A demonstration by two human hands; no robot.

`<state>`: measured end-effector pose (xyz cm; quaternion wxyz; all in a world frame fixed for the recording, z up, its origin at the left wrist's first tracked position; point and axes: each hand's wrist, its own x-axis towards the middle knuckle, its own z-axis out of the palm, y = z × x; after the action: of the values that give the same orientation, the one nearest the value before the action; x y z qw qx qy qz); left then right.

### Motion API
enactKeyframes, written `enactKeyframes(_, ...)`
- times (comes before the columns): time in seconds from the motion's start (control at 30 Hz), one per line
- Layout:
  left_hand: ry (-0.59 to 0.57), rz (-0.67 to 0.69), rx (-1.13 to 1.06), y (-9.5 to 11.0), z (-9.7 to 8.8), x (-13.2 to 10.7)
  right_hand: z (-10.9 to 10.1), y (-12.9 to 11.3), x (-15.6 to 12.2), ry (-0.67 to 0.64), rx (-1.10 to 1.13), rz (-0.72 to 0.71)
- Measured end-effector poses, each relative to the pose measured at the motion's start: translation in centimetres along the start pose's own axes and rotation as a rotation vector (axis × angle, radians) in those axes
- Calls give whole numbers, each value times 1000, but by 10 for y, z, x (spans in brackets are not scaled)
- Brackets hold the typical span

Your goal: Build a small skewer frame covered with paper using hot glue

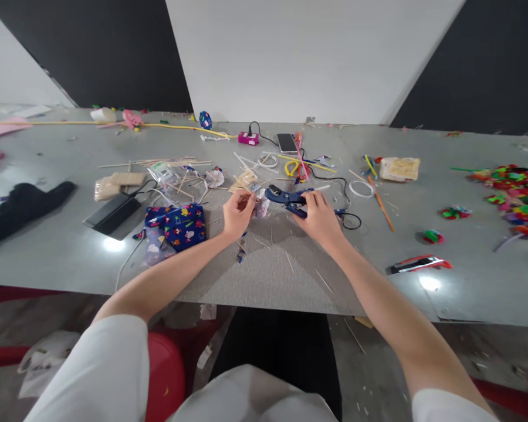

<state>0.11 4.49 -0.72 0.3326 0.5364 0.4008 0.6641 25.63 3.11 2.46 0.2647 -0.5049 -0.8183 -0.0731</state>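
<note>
My left hand point(239, 214) is closed in a pinch at the middle of the table, on a small pale, crumpled piece with faint colours point(262, 206); whether it is cloth or paper I cannot tell. Dark blue hand pliers point(283, 197) are gripped in my right hand point(320, 215), fingers wrapped round the handles. The head of the pliers points left, close beside the pale piece; contact between them is unclear. Below my left hand lie thin wooden sticks point(289, 262) and a scrap of dark blue cloth point(241, 255).
Folded blue patterned cloth point(182, 225) and a black adapter box point(114, 214) lie to the left. Behind my hands are a phone point(286, 143) and a purple power socket point(248, 138). A red utility knife point(420, 264) and colourful pompom-like pieces point(517, 190) lie on the right.
</note>
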Motion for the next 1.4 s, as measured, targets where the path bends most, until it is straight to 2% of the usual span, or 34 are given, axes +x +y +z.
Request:
enactKeyframes(0.23, -22, -10, -23, -2, 1, 0, 3, -1, 0, 3, -17, -13)
enactKeyframes(0.97, -23, -4, 10, -1, 1, -1, -1, -8, 1, -104, -150, 54)
enactKeyframes(1.4, -24, -11, 41, -7, 1, 1, -2, -7, 2, -104, -195, 61)
